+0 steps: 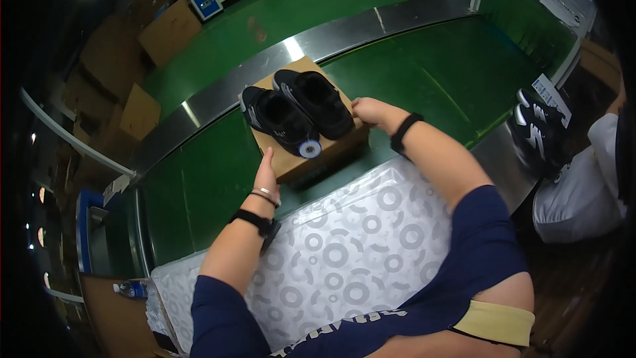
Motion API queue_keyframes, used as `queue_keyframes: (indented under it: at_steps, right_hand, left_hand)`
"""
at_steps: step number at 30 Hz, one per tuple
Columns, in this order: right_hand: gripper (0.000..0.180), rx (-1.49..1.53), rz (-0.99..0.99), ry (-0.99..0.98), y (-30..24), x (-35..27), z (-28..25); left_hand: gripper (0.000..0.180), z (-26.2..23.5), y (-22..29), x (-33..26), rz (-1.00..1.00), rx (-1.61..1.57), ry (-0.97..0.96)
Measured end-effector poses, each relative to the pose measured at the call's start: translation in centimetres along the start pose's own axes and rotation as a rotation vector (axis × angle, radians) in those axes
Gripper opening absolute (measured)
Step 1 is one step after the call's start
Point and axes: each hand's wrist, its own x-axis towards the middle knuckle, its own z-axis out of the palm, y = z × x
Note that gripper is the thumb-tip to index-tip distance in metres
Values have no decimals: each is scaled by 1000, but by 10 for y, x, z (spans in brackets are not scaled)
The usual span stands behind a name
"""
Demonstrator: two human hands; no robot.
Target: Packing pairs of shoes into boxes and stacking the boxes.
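A pair of black sneakers, the left shoe (pixel 268 119) and the right shoe (pixel 324 109), stands side by side on top of a brown cardboard box (pixel 295 171). Against the heel of the left shoe sits a small round disc (pixel 309 149), white with a blue rim. My left hand (pixel 266 171) grips the box at its near left side, thumb up along the edge; its other fingers are mostly hidden. On the right side my right hand (pixel 371 111) holds the box with bent fingers. Beneath the box lies a green belt (pixel 218 182).
Patterned padded sheeting (pixel 358 238) covers the surface before me. A metal rail (pixel 344 36) runs beyond the belt. At right, another person's light clothing (pixel 573 199) shows beside black-and-white sneakers (pixel 536 129). Cartons (pixel 169 33) stand far left; a water bottle (pixel 130 289) lies near left.
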Motion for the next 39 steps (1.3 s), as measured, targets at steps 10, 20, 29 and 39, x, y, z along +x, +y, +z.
queue_keyframes:
  at_steps: [10, 20, 29, 39]
  right_hand:
    - [31, -635, -1323, 337, -73, -26, 6]
    - [28, -243, -438, 197, -107, -8, 21]
    - [30, -880, -1075, 245, -106, -88, 110]
    - [77, 149, -989, -309, -154, -265, 215]
  left_hand:
    - [48, 24, 83, 9, 1178, 1279, 21]
    - [23, 18, 117, 61, 714, 1025, -57]
    - [50, -62, 4, -74, 857, 945, 13]
    - [74, -113, -17, -249, 738, -437, -85]
